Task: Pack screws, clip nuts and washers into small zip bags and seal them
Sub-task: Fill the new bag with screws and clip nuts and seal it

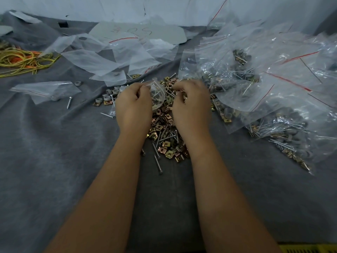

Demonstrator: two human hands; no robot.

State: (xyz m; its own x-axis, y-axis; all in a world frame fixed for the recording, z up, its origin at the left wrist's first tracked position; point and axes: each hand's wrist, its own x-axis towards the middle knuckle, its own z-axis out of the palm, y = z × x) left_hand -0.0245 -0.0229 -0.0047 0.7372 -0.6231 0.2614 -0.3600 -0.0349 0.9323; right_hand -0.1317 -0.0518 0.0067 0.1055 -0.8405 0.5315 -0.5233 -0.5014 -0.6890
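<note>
Hardware lies heaped in one pile (166,132) at the middle of the grey table (54,161), brass clip nuts and long screws mixed, and I take that pile as my landmark. My left hand (134,105) sits over the pile's far left edge with its fingers curled round a small zip bag (157,95); the bag bulges from that grip toward the pile's centre, and I can make out screws through the plastic. My right hand (191,103) is over the pile's far right edge, fingers bent in a pinch at something small, though I cannot tell which piece it holds. The bag lies directly to the left of my right hand, close but not touching, so I judge the coming move to be a short carry leftward into the bag's mouth. Grey washers (109,96) lie just left of the pile, nearer my left hand. Filled bags (264,92) are stacked to the pile's right, and empty bags (102,57) lie beyond it.
</note>
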